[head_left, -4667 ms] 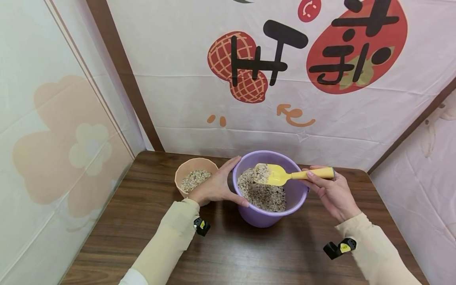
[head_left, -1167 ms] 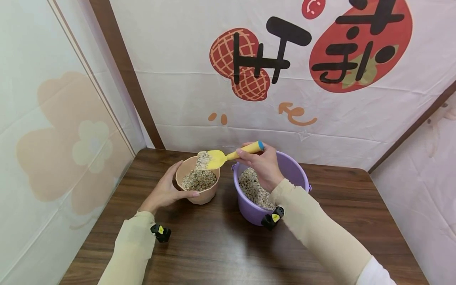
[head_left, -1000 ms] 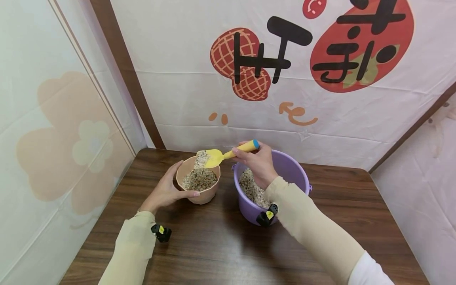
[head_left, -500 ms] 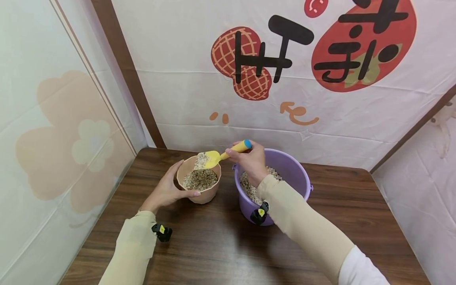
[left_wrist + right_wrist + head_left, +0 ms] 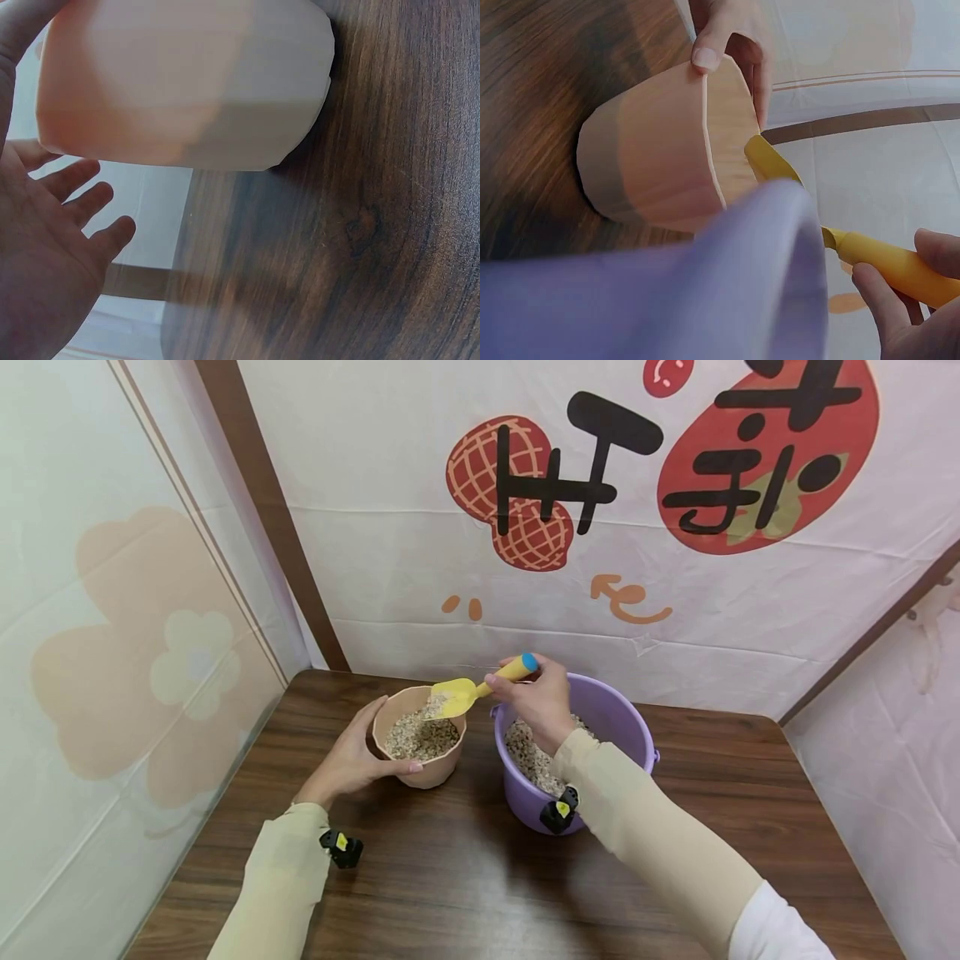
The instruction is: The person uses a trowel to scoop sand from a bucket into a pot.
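Observation:
A peach flower pot (image 5: 431, 775) with speckled gritty grains (image 5: 422, 737) inside stands on the table. My left hand (image 5: 352, 764) holds its rim at the left, thumb along the near side and fingers at the far side. In the left wrist view the other fingers spread loosely beside the pot's wall. My right hand (image 5: 542, 703) grips the handle of a yellow trowel (image 5: 454, 698) with a blue end cap. Its blade is tilted over the pot's right rim, a few pale grains left on it. The right forearm passes over a purple bucket (image 5: 628, 720) holding the same grains.
The bucket sits just right of the pot, with a small gap between. A dark wooden table (image 5: 450, 877) lies under everything. Behind stands a printed white cloth wall (image 5: 375, 585), close to the table's back edge.
The right hand has carried the loaded trowel from the bucket to the pot; most grains have left the blade in the last half second. The left hand has shifted from the bucket to the pot.

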`<action>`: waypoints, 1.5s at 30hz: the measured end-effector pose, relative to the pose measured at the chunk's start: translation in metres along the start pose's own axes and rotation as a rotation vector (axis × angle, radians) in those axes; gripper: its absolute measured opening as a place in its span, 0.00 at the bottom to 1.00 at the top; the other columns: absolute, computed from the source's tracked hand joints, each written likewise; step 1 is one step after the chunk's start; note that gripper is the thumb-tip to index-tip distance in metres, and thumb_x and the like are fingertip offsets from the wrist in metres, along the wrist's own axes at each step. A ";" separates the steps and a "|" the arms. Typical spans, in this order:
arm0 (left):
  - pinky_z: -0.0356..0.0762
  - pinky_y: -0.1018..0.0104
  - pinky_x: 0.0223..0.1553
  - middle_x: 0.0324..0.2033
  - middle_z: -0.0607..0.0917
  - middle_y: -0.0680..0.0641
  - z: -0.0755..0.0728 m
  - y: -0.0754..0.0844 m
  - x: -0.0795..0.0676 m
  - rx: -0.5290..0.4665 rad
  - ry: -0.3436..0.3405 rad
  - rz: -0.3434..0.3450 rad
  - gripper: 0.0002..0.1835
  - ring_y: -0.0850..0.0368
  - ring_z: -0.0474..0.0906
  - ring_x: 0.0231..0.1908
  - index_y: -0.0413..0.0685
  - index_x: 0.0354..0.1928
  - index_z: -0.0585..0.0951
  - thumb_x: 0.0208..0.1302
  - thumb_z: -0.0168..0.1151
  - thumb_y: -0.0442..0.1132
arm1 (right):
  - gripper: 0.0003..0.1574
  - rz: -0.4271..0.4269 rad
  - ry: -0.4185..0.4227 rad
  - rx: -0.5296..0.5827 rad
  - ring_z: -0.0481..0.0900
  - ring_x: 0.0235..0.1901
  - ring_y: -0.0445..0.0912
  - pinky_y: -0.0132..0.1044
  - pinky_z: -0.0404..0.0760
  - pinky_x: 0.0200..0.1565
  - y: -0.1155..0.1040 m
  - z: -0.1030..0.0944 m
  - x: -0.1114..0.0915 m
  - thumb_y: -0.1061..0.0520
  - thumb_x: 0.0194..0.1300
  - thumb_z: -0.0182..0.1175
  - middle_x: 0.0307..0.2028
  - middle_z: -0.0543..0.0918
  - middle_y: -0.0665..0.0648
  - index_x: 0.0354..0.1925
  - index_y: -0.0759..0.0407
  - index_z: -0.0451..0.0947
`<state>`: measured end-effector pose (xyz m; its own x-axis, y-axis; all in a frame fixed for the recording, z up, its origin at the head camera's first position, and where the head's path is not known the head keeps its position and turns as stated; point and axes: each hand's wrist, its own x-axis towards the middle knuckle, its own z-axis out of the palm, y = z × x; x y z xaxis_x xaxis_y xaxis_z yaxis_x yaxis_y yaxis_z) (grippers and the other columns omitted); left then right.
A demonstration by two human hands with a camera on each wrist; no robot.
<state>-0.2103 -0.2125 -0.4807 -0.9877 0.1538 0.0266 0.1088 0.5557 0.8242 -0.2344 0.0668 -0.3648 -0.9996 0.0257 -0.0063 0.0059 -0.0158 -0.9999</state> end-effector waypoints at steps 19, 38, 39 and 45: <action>0.56 0.37 0.70 0.77 0.55 0.38 -0.001 0.001 0.000 -0.007 0.003 -0.012 0.70 0.37 0.53 0.74 0.45 0.81 0.50 0.41 0.86 0.56 | 0.15 -0.144 0.013 -0.248 0.85 0.42 0.51 0.35 0.85 0.40 -0.026 -0.022 -0.019 0.66 0.58 0.75 0.41 0.85 0.61 0.44 0.63 0.85; 0.57 0.37 0.70 0.76 0.56 0.36 0.000 0.002 -0.001 -0.011 0.003 -0.005 0.70 0.36 0.55 0.73 0.42 0.80 0.50 0.42 0.86 0.55 | 0.19 -0.120 -0.071 0.043 0.86 0.43 0.49 0.42 0.85 0.49 -0.030 -0.058 -0.031 0.69 0.62 0.70 0.43 0.84 0.62 0.51 0.70 0.80; 0.57 0.37 0.70 0.76 0.56 0.36 0.000 0.002 -0.001 -0.013 0.002 -0.005 0.70 0.36 0.55 0.73 0.43 0.80 0.50 0.42 0.86 0.55 | 0.19 -0.116 -0.071 0.064 0.86 0.43 0.49 0.44 0.85 0.50 -0.030 -0.061 -0.031 0.69 0.62 0.70 0.43 0.85 0.62 0.52 0.70 0.79; 0.57 0.37 0.70 0.76 0.56 0.36 0.000 0.002 -0.001 -0.016 0.004 -0.001 0.70 0.36 0.55 0.73 0.43 0.80 0.50 0.42 0.85 0.55 | 0.19 -0.088 -0.075 0.179 0.86 0.44 0.50 0.49 0.82 0.54 -0.030 -0.080 -0.035 0.70 0.63 0.69 0.47 0.82 0.65 0.52 0.68 0.78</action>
<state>-0.2087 -0.2115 -0.4794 -0.9882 0.1503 0.0279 0.1060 0.5423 0.8335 -0.1977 0.1460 -0.3356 -0.9953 -0.0399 0.0883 -0.0789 -0.1947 -0.9777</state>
